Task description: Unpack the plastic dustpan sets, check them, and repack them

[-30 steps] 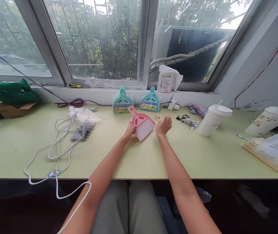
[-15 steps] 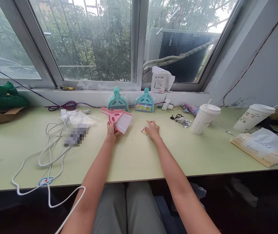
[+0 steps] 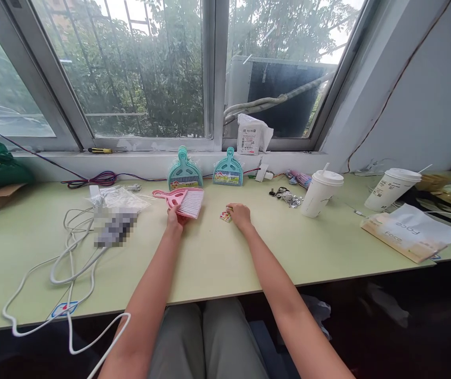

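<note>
My left hand (image 3: 175, 218) is closed around a small pink dustpan (image 3: 175, 198) with a matching brush nested in it; the white bristles (image 3: 192, 203) point right. The handle end sticks out to the left. Just right of it, my right hand (image 3: 240, 215) has its fingers curled, pinching the edge of a small colourful printed card (image 3: 226, 216) low over the table. Behind, against the wall, two teal dustpan sets (image 3: 185, 169) in clear wrapping stand upright.
White cables (image 3: 57, 273) and a clear plastic bag (image 3: 125, 197) lie on the left of the table. On the right are keys (image 3: 286, 197), a white paper cup (image 3: 322, 195), a second cup (image 3: 391, 189) and a tissue pack (image 3: 403, 234). A yellow screwdriver (image 3: 99, 150) rests on the sill.
The fingers of my right hand have curled in onto the card, which now shows more. The brush and dustpan have turned slightly in my left hand. The whole view has shifted a little.
</note>
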Action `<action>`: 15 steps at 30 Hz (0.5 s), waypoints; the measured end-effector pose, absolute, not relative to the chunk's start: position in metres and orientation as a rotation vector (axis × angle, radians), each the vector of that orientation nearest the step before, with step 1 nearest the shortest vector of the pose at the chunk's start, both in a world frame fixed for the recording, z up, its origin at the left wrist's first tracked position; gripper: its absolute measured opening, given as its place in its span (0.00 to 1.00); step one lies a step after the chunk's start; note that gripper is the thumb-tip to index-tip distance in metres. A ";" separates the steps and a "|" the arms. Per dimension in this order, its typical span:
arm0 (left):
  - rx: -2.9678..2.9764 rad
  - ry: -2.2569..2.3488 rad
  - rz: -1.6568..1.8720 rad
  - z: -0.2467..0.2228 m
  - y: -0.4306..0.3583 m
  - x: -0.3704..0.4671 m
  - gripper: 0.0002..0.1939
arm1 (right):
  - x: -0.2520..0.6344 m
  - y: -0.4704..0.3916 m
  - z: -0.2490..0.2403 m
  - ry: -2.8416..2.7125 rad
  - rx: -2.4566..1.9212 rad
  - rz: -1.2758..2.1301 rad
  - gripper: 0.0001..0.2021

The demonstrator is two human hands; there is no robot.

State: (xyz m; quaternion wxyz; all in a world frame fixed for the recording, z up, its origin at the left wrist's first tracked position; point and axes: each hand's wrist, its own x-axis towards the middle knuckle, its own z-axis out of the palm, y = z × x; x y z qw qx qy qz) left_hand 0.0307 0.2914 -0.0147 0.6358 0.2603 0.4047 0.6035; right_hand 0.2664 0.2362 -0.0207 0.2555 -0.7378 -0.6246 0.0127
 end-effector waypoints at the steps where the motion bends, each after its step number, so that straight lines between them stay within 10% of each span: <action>1: 0.591 0.932 1.374 -0.015 0.290 0.033 0.17 | 0.263 0.235 -0.017 -1.624 -1.967 0.020 0.14; 15: 0.995 0.774 1.158 -0.010 0.250 0.077 0.31 | 0.211 0.232 -0.018 -1.907 -1.714 0.105 0.28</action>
